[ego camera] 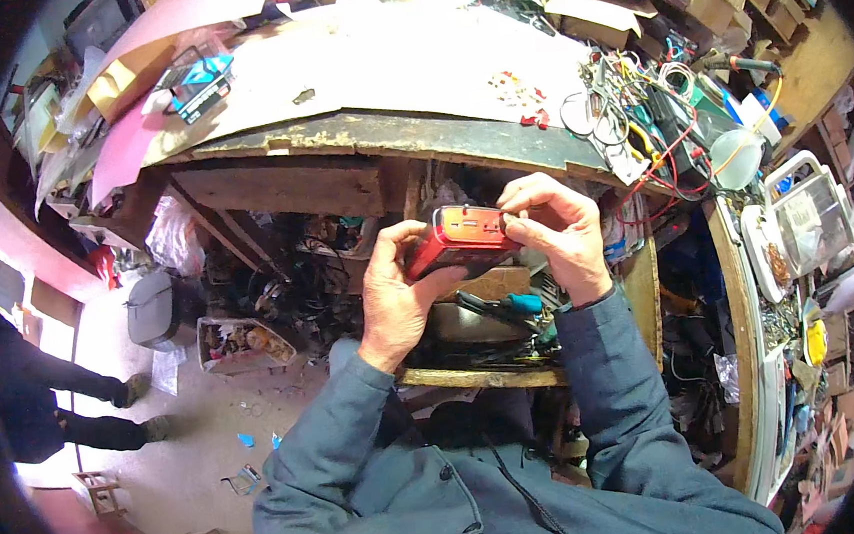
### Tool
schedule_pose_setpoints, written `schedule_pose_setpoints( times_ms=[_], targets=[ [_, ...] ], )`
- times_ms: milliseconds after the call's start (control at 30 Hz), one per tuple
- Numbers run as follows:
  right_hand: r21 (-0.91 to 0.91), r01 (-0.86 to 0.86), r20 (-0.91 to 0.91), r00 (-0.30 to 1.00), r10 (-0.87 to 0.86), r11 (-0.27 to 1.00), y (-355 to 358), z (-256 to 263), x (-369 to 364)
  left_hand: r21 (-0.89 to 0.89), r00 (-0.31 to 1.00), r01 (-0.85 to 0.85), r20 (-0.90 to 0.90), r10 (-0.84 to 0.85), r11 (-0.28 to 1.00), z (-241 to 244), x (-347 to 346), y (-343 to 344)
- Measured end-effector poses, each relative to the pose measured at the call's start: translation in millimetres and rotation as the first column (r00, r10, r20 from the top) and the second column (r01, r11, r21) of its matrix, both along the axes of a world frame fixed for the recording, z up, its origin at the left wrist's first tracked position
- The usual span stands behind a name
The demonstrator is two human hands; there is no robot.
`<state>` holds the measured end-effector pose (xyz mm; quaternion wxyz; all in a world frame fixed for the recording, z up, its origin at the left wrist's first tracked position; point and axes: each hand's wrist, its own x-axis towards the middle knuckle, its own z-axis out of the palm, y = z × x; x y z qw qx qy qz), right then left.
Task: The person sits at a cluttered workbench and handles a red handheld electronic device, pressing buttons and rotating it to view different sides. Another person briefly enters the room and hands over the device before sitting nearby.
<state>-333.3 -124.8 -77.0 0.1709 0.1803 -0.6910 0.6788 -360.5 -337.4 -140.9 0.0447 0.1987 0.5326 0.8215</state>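
A red electronic device with a dark face [469, 230] is held above an open drawer, its end panel with slots and small openings turned up. My left hand [399, 292] grips it from the left, thumb along the near side. The fingertips of my right hand [560, 238] pinch at the right corner of the same device; whether they hold a small part there is hidden. Below the hands, a teal-handled tool [524, 304] lies among other items in the wooden drawer [481, 376].
The workbench edge [356, 133] runs behind the hands. Tangled cables and test leads [664, 128] lie at its right, small red scraps [533, 119] near the middle, a boxed item [195, 93] at the left. A plastic bin [245, 345] stands on the floor; another person's legs [99, 398] show farther left.
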Motion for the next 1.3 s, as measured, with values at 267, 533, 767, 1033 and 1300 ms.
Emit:
schedule_pose_setpoints(
  times_ms=[267,533,767,1033,1300],
  targets=[
    [0.013,0.030,0.044,0.999,-0.031,0.999,-6.4,6.8,2.7,0.015,1.000,0.002,0.014,-0.003,1.000,-3.3,-0.8,-0.4],
    [0.029,0.046,0.068,0.997,-0.048,0.999,-5.9,4.3,3.7,0.037,0.999,0.009,0.040,-0.010,0.999,-0.3,1.1,1.1],
    [0.052,0.052,0.010,0.999,-0.052,0.997,-0.3,0.1,0.2,-0.014,0.999,-0.031,-0.017,0.031,0.999,-2.2,0.4,2.8],
    [-0.090,0.032,0.092,0.995,-0.024,0.995,-3.4,-2.6,-0.6,-0.097,0.991,-0.118,-0.080,0.110,0.988,-4.0,3.2,2.0],
    [-0.017,0.033,0.065,0.997,-0.032,0.999,-2.9,1.1,0.3,-0.132,0.979,-0.185,-0.111,0.171,0.974,-4.7,2.8,1.6]
  ],
)
